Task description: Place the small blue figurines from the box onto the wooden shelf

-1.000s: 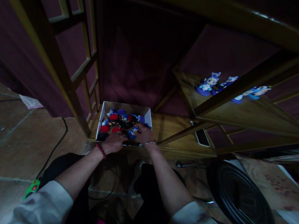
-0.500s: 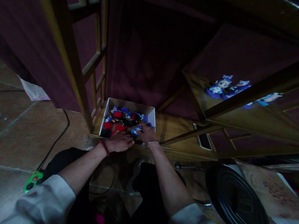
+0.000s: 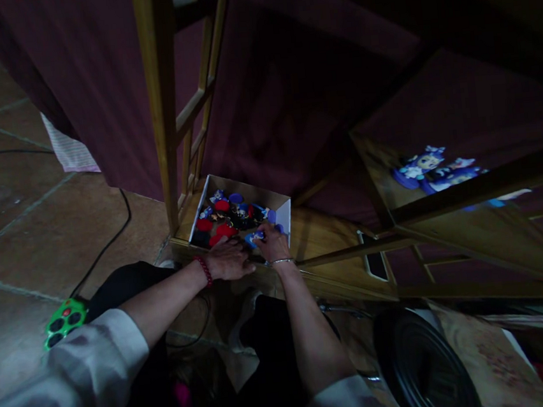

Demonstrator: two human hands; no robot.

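Observation:
A white box [image 3: 289, 223] holds several small figures with red, black and blue parts. It sits on the low wooden shelf [image 3: 325, 231]. My right hand [image 3: 273, 243] reaches over the box's near right corner, its fingers closed round a small blue figure [image 3: 252, 238]. At the box's near edge lies my left hand [image 3: 229, 259], palm down with its fingers apart and nothing visible in it. A red bead bracelet is on my left wrist, a thin silver one on my right.
Blue-haired figures [image 3: 424, 164] stand on a higher shelf [image 3: 379, 177] at the right. A wooden lattice frame [image 3: 163, 111] rises left of the box. A phone-like dark object [image 3: 374, 257] lies on the low shelf. On the floor is a green multi-socket block [image 3: 64, 321].
The view has shifted, so the box and shelves appear farther right. My left hand's fingers have spread along the box's near edge. My right hand still has the blue figure.

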